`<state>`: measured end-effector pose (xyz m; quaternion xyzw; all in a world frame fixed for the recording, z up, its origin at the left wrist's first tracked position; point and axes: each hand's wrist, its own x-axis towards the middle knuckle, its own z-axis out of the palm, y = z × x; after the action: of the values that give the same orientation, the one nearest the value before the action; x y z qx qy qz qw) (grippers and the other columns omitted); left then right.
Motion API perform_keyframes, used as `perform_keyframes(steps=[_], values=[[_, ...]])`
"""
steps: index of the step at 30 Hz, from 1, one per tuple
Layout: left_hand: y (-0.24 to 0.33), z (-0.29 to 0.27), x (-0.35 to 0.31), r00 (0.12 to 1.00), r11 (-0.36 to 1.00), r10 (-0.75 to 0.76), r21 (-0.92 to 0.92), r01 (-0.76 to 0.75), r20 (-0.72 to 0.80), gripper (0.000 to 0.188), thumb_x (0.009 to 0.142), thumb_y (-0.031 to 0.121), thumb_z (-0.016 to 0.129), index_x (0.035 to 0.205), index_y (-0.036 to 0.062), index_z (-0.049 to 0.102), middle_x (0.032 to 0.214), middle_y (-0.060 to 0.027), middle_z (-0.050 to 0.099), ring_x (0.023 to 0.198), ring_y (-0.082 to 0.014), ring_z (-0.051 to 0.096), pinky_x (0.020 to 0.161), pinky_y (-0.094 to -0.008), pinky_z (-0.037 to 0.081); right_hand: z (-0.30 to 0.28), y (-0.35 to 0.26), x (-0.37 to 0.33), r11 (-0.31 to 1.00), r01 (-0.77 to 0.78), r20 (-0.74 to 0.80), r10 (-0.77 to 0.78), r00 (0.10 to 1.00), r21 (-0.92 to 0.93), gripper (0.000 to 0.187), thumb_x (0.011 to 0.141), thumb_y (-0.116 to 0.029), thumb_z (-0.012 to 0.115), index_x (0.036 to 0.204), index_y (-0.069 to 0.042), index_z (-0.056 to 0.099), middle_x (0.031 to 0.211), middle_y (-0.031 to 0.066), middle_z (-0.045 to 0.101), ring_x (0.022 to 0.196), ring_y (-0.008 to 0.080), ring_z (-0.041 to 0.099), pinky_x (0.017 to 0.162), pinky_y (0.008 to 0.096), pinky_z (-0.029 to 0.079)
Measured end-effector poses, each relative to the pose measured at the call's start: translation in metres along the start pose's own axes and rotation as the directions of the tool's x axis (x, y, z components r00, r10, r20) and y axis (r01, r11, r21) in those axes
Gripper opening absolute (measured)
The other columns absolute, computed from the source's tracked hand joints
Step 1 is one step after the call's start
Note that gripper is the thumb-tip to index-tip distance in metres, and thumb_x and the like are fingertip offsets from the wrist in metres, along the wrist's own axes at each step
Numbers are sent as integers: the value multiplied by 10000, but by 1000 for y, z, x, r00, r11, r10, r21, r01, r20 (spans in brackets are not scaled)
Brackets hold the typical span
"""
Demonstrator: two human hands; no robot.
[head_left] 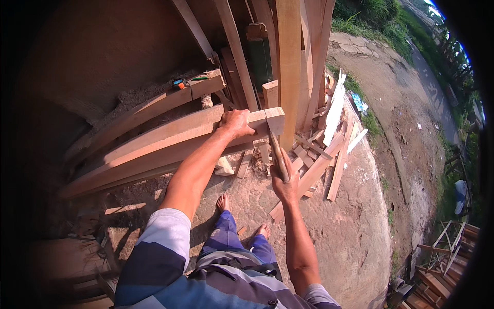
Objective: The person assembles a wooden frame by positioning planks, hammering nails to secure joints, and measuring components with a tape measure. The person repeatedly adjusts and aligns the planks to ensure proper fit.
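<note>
A long wooden beam (170, 135) lies across in front of me, its squared end pointing right. My left hand (235, 123) rests on top of the beam near that end, fingers curled over its edge. My right hand (284, 180) grips the wooden handle of a hammer (278, 154). The hammer's head sits against the beam's end face. My bare feet stand on the stone ground below.
A second beam (154, 105) with small tools on it lies behind the first. Upright planks (288, 62) lean at the back. Offcuts and scrap boards (329, 149) litter the ground to the right. A dirt path (406, 103) runs further right.
</note>
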<state>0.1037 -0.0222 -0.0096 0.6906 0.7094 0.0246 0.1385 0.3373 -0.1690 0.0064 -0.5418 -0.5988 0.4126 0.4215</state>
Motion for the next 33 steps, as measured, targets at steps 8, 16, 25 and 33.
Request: perform_keyframes(steps=[8,16,25,33], values=[[-6,-16,12,997,998,36,-60,-32,61,691,569,523,904,1055,74,706,963,-171,745,969,-374,710,863,-485,538,-61,60,-154,992,67,30,-64,997,-109,631,856,-63,705,1456,-17,517,1266,206,690,1106,309,715,937,378,545],[-4,-4,3,999,1000,23,-10,-23,32,665,597,498,886,1060,67,680,929,-161,750,961,-373,716,865,-485,552,-6,47,-49,980,187,-27,-189,982,-67,658,839,-57,698,1468,-65,508,1302,226,656,1122,363,689,898,398,565],[-3,-18,8,998,999,41,-35,-40,37,682,574,523,900,1051,74,711,961,-163,755,959,-376,724,875,-494,558,-68,39,-167,994,83,26,-81,996,-75,664,815,-22,686,1457,-27,516,1311,242,656,1133,344,704,923,397,571],[-2,-4,1,999,999,32,-27,-32,-8,646,597,492,894,1008,50,662,909,-184,740,924,-396,716,837,-503,561,1,50,-14,980,196,-37,-195,980,24,632,847,-23,663,1461,-56,520,1242,234,686,1117,350,702,957,379,536]])
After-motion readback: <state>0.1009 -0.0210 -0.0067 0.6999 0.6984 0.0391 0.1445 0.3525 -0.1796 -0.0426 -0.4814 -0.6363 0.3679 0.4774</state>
